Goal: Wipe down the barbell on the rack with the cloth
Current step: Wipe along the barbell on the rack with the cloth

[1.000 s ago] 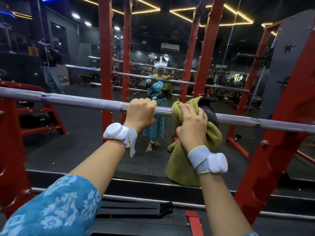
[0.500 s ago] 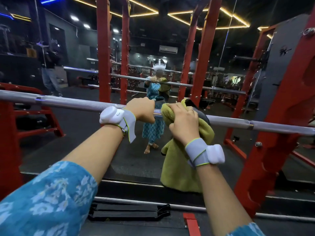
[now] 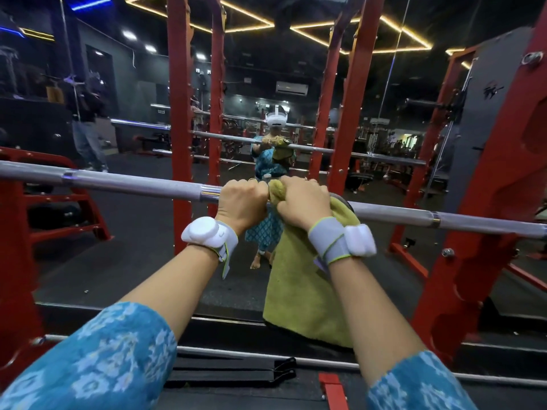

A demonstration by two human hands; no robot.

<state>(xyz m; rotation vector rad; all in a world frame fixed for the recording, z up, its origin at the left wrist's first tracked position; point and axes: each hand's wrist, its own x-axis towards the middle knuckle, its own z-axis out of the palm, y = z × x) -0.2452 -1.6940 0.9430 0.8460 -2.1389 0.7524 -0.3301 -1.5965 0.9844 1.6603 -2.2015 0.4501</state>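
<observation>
the right hand (image 3: 302,202), gripping the cloth (image 3: 307,291) round the barbell (image 3: 133,184), now sits further left, just beside the left hand (image 3: 241,202) (fist closed on bare metal), so that stretch looks wiped.

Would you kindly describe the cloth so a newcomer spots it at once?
Start at the red rack and follow the silver barbell across it to the middle. There the right hand grips a cloth draped over the bar. It alone is soft and olive-green among metal.

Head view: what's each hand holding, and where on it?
Left hand grips the bare barbell near mid-shaft. Right hand grips the cloth by its top, wrapped over the barbell beside the left hand; the rest hangs free.
</observation>
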